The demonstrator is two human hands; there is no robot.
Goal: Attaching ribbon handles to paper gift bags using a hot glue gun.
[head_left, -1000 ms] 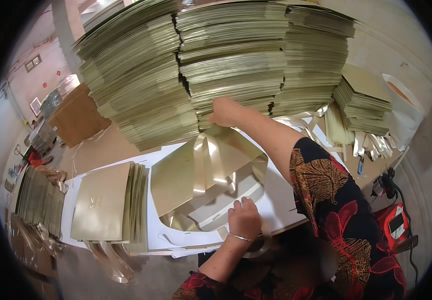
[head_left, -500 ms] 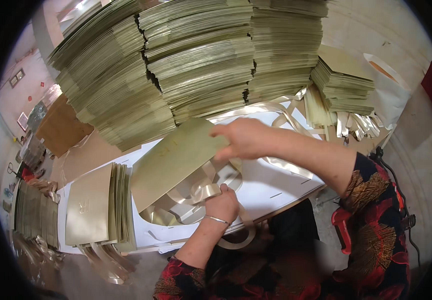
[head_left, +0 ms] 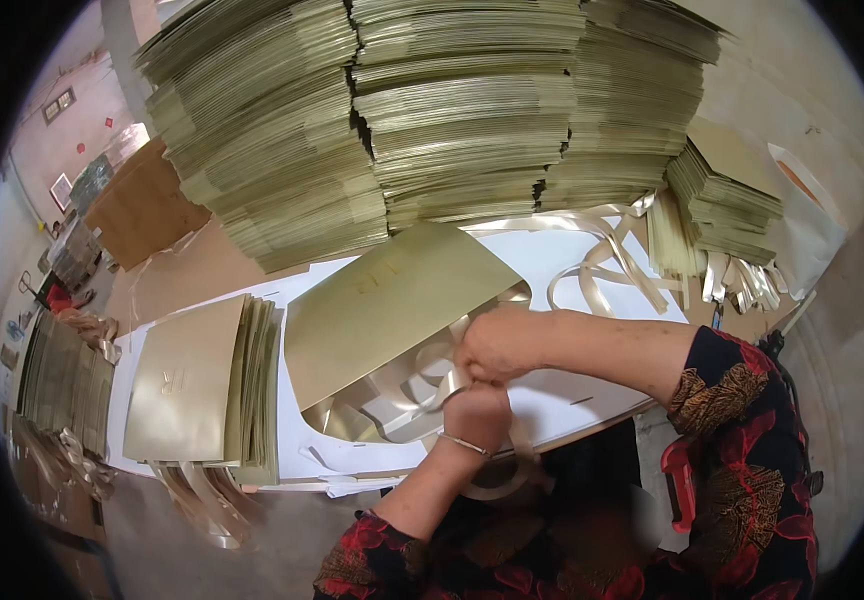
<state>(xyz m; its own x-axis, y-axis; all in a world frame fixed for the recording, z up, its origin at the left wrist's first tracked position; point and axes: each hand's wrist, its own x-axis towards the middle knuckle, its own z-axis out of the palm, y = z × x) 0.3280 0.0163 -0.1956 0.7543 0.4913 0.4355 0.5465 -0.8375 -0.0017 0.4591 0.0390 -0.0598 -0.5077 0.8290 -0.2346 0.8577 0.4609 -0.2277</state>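
Step in hand, as judged: you are working the pale ribbon [head_left: 452, 384] at the mouth of the gold paper bag [head_left: 402, 312]. Your left hand [head_left: 478, 414] is curled closed on the ribbon. Your right hand [head_left: 500, 346] meets it, fingers bent inward; its fingertips are hidden, so cannot tell what they pinch. Next move probably calls for a firm left hold and a light right hand, keeping the ribbon untwisted and the mouth uncreased.

Bag position: on the white sheet [head_left: 564, 402], at the surface's near edge, right of the small bag stack [head_left: 192, 375] by the near left corner. Bag lies broad panel up. Long axis slants from near left to far right; open mouth points toward you and somewhat right, closed end toward the far edge.
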